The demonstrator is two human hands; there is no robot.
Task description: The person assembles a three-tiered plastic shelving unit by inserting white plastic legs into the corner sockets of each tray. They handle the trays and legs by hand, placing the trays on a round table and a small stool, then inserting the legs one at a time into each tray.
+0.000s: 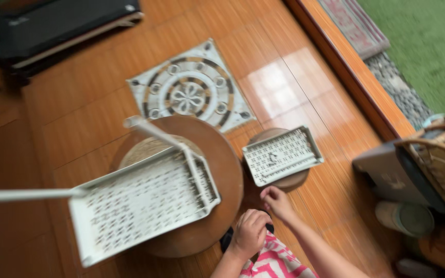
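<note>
Progress early: large white perforated tray (pixel 140 203) resting on round wooden desk (pixel 230 170), small tray (pixel 281 154) just beside desk, left hand (pixel 251 231) fisted, right hand (pixel 276 201) loosely curled, both empty, near desk edge.

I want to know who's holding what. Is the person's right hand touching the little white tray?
Apart. In the head view, the right hand sits below the small white tray, with bare wood floor and the stool's edge showing between them.

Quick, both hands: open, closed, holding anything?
Left hand: closed in a fist; whether it holds anything cannot be told.
Right hand: fingers curled, holding nothing visible, near the small tray.
</note>
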